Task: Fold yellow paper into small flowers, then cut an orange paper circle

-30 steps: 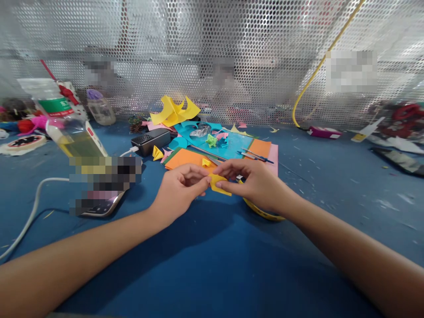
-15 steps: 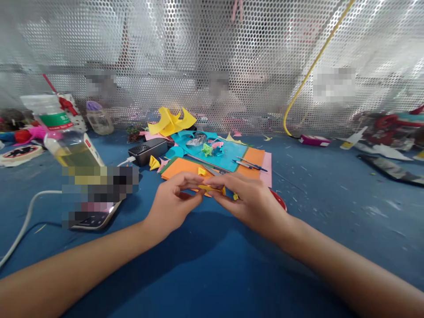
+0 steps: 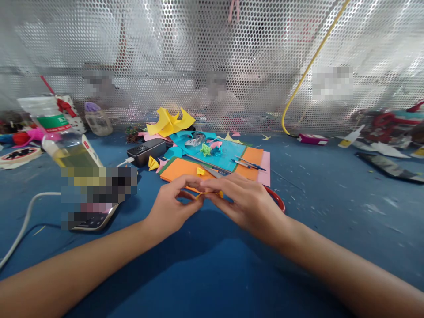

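The yellow paper (image 3: 208, 193) is lying between the two hands, just above the table (image 3: 212, 269), its visible sliver running from the left fingertips to beneath the right fingers; the left hand (image 3: 170, 205) is closing thumb and fingertips on its left end, the curved fingers leaving a gap behind the pinch; the right hand (image 3: 255, 205) is pinching the other end, its fingers nearly together and reaching over the top, its thumb side pressing from below; those fingers are hiding most of the paper, so its full shape is hard to tell; the right hand is also covering part of the scissors (image 3: 212, 171), whose blades are showing beyond the knuckles, and part of a red ring (image 3: 276, 199) by the wrist; blurred squares are masking much of the phone (image 3: 96, 221) and the lower bottle (image 3: 74, 152); the orange paper (image 3: 180, 168) is lying just beyond the fingertips, with a small yellow fold (image 3: 200, 171) resting on it; the pens (image 3: 250, 164) are lying farther off, across the sheets; bare blue surface is stretching between the forearms towards the person, and more is opening right of the red ring.
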Available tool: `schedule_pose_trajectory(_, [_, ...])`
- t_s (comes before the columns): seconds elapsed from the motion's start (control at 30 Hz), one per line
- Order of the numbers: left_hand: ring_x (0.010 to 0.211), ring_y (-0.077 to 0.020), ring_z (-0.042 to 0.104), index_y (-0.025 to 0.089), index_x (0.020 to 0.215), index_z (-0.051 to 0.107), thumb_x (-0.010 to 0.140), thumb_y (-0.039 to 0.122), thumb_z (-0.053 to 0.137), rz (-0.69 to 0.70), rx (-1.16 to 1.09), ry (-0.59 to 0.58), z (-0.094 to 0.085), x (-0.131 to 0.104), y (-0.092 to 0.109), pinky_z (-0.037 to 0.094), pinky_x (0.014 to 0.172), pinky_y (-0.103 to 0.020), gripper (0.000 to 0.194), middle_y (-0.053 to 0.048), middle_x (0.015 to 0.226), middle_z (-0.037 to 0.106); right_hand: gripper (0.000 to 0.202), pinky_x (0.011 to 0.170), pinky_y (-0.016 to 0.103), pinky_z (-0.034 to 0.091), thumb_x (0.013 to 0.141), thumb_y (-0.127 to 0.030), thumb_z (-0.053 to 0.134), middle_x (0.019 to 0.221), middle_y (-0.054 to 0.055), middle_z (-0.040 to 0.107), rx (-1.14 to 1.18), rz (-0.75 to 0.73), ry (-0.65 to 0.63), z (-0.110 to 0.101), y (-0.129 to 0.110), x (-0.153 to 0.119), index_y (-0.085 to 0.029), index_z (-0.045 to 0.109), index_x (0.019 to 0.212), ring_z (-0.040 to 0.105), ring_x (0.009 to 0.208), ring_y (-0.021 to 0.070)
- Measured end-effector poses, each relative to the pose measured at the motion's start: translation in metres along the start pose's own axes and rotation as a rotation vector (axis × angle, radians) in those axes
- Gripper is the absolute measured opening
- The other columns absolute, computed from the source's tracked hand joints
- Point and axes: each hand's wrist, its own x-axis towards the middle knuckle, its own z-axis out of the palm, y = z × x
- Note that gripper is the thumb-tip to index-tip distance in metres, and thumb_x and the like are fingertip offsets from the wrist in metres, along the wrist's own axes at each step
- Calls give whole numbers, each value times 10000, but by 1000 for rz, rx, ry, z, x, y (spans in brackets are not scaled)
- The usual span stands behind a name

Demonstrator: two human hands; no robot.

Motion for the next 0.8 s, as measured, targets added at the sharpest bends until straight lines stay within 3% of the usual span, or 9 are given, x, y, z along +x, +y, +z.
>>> schedule_pose_trajectory(0.27, [724, -104, 644, 202, 830, 622, 733, 181, 627, -6, 25, 42, 0, 4, 6, 494, 602, -169, 100, 4, 827, 693, 211, 744, 249, 496, 845, -154, 523, 983, 43, 691, 40, 103, 34, -2, 0, 2, -198, 602, 1036, 646, 858, 158])
schedule_pose_trajectory(0.47, [545, -96, 596, 157, 827, 615, 643, 234, 720, -277, -238, 26, 2, 9, 3, 458, 519, -188, 225, 3, 662, 673, 305, 689, 225, 511, 755, -54, 580, 825, 7, 708, 296, 325, -10, -1, 8, 7, -200, 598, 1021, 655, 741, 125])
schedule_pose_trajectory(0.57, [512, -71, 548, 143, 721, 634, 605, 231, 745, -338, -353, 27, 5, 11, -1, 451, 508, -181, 184, 15, 635, 647, 245, 627, 231, 512, 744, -137, 623, 793, 29, 695, 431, 452, -26, 1, 13, 9, -168, 609, 986, 639, 691, 128])
schedule_pose_trajectory(0.8, [527, -53, 533, 131, 671, 654, 596, 168, 741, -387, -354, 6, 4, 10, 2, 440, 522, -157, 120, 25, 610, 623, 182, 626, 248, 481, 764, -301, 607, 774, 36, 677, 543, 534, -160, 3, 15, 8, -160, 640, 876, 605, 690, 133])
